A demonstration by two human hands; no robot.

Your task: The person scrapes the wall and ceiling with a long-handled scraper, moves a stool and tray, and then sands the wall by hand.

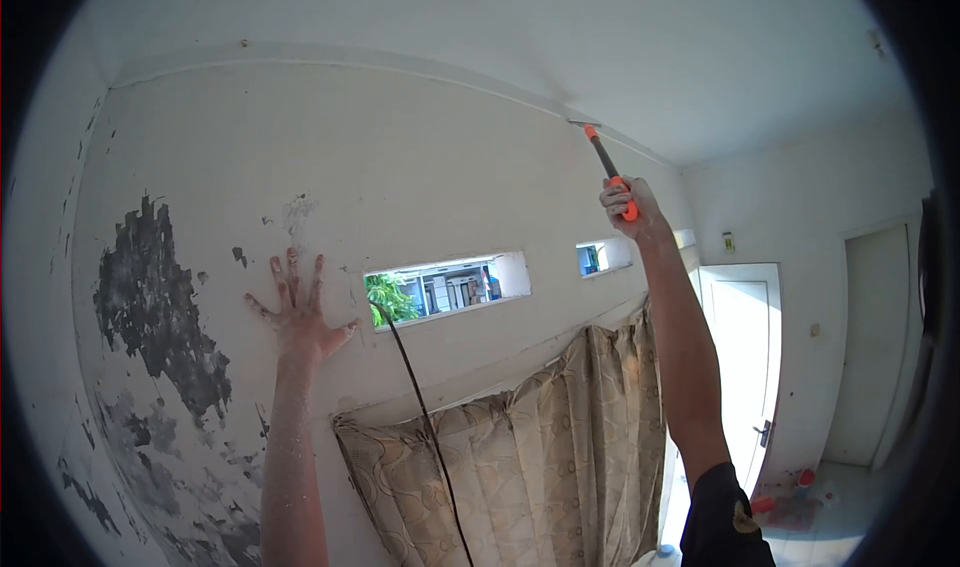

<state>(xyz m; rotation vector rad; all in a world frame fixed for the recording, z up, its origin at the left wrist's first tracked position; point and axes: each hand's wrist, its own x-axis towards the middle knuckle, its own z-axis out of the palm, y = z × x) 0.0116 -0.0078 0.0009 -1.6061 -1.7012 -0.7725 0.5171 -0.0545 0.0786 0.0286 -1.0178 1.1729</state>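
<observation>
My right hand point(642, 210) is raised high, its fingers wrapped round the handle of a long scraper point(602, 155) in orange and black. The scraper's thin blade meets the top of the white wall point(450, 157), close to the ceiling edge. Dust whitens the fingers of this hand. Lower and to the left, my left hand point(302, 315) lies flat against the wall with its fingers spread, holding nothing. Beside it are small chips in the paint, and further left a large dark grey patch point(150, 287) where the paint has come off.
Two narrow window openings point(510, 275) pierce the wall. Below hangs a patterned brown curtain point(520, 467), with a dark cable point(422, 407) running down in front. A bright door point(745, 337) stands ajar at right. Red objects point(770, 505) lie on the floor beyond it.
</observation>
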